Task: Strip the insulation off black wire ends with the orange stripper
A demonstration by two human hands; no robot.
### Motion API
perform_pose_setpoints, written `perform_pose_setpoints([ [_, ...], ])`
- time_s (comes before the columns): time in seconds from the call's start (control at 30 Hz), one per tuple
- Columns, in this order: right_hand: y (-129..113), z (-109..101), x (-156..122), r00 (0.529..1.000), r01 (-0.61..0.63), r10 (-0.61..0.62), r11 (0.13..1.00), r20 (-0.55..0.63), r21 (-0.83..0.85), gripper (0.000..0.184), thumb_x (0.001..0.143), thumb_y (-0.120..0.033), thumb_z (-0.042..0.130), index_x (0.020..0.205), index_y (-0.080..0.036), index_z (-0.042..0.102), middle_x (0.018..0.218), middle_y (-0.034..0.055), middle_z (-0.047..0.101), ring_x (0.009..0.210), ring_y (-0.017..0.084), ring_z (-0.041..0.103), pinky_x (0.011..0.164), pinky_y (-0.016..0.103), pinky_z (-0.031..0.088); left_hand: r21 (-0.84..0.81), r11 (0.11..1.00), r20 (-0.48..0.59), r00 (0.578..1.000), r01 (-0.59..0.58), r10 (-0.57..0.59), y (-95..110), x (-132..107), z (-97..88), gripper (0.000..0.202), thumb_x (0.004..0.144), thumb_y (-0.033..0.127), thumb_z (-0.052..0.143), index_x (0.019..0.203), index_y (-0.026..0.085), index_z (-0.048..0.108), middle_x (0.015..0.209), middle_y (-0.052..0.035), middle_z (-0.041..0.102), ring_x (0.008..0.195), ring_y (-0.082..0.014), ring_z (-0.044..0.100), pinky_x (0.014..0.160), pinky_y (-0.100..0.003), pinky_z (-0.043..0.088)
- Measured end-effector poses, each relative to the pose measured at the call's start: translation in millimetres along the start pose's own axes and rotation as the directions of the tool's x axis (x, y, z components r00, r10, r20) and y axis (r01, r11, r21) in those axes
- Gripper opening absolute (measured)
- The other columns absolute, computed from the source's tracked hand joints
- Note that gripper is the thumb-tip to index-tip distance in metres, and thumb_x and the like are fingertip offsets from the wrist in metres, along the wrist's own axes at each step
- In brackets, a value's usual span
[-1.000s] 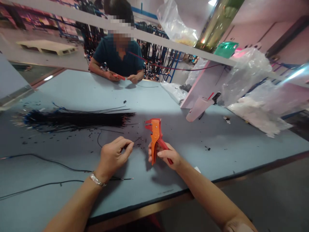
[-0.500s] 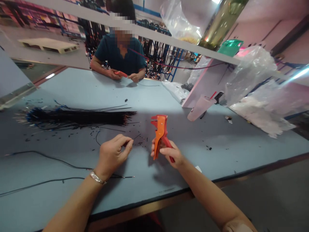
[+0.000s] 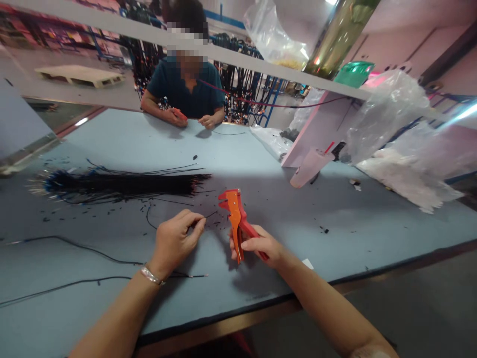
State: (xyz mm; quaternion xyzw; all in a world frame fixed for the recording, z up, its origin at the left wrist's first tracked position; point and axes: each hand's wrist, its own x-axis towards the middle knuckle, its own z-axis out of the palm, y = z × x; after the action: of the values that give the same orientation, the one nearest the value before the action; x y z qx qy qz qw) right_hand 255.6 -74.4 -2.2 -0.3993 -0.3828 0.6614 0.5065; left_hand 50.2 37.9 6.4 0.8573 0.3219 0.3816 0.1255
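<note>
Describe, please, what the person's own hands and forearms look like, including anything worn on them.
The left hand and right hand are both gloveless. A broad, shiny, silvery bracelet circles the left wrist; the right wrist is bare. No sleeve covers either forearm.

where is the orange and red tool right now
In the head view, the orange and red tool is just below centre, gripped in the right hand, its jaws close to the black wire in the left hand.
</note>
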Motion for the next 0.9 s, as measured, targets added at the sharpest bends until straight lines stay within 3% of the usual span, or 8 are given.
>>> perform_pose_setpoints([
  [0.17, 3.2, 3.8, -0.4, 0.996, -0.06, 0.062, 0.998, 0.065, -0.03, 0.036, 0.066, -0.025, 0.072, 0.098, -0.011, 0.062, 0.084, 0.0062, 0.066, 0.068, 0.017, 0.065, 0.061, 0.028, 0.051, -0.045, 0.998, -0.007, 0.999, 0.033, -0.033, 1.3, 0.3, -1.8, 0.023, 0.088, 0.03, 0.052, 0.073, 0.019, 0.065, 0.064, 0.003, 0.063, 0.056, -0.0077, 0.054, 0.056, -0.018, 0.04],
  [0.43, 3.7, 3.1, -1.2, 0.998, -0.029, 0.031, 0.999, 0.058, -0.031, 0.037, 0.066, -0.026, 0.073, 0.099, -0.011, 0.063, 0.086, 0.0065, 0.065, 0.069, 0.017, 0.064, 0.062, 0.028, 0.051, -0.037, 0.996, -0.09, 0.993, 0.075, -0.078, -0.8, -0.5, -1.9, 0.022, 0.087, 0.03, 0.053, 0.073, 0.019, 0.066, 0.068, 0.0028, 0.066, 0.059, -0.0089, 0.057, 0.057, -0.02, 0.04],
  [0.7, 7.1, 2.5, 2.2, 0.997, 0.003, -0.006, 0.999, 0.079, 0.036, 0.038, 0.069, -0.025, 0.07, 0.102, -0.01, 0.06, 0.091, 0.0092, 0.063, 0.074, 0.02, 0.065, 0.065, 0.033, 0.053, 0.002, 0.993, -0.093, 0.988, -0.12, 0.12, 11.1, 0.3, -7.5, 0.018, 0.087, 0.024, 0.056, 0.072, 0.019, 0.065, 0.057, 0.005, 0.056, 0.048, -0.0055, 0.048, 0.051, -0.019, 0.035],
  [0.9, 7.4, 3.6, 3.7, 0.993, -0.008, 0.005, 0.999, 0.118, 0.033, 0.043, 0.068, -0.026, 0.071, 0.106, -0.01, 0.059, 0.093, 0.0098, 0.063, 0.076, 0.022, 0.065, 0.067, 0.034, 0.052, 0.027, 0.985, -0.056, 0.983, -0.172, 0.173, 13.4, -2.3, -2.0, 0.02, 0.089, 0.023, 0.053, 0.074, 0.019, 0.065, 0.059, 0.0044, 0.056, 0.049, -0.0058, 0.047, 0.051, -0.02, 0.034],
])
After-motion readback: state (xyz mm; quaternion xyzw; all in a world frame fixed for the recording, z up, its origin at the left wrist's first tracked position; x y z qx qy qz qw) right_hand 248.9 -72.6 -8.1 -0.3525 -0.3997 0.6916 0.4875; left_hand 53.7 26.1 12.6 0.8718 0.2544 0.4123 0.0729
